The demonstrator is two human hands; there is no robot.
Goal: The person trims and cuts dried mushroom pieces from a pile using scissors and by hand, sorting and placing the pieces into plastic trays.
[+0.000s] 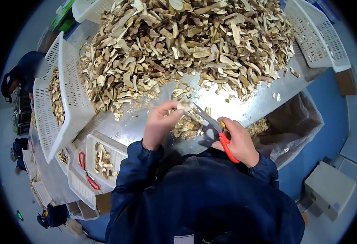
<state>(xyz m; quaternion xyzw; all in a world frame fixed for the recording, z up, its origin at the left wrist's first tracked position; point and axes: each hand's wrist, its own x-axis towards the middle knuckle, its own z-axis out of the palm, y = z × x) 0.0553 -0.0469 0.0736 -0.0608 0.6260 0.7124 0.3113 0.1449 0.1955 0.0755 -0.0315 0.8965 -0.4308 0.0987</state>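
Note:
Between the fingertips of my left hand (pixel 160 122) is a pale dried mushroom slice (pixel 185 105). My right hand (pixel 240 142) grips red-handled scissors (pixel 228 149), whose blades point up and left with the tips close to the slice. Whether the blades touch it I cannot tell. Below the blades lies a small heap of mushroom pieces (pixel 188 128) on the metal table (pixel 125 128). A large pile of dried mushroom slices (pixel 186 49) covers the table ahead of both hands.
To the left, a white perforated basket (pixel 71 87) stands tilted beside a white tray (pixel 119 147) of pieces. Another pair of red scissors (pixel 87 173) lies there. At right are a lined bin (pixel 300 122) and a white basket (pixel 320 36). People (pixel 28 71) work at far left.

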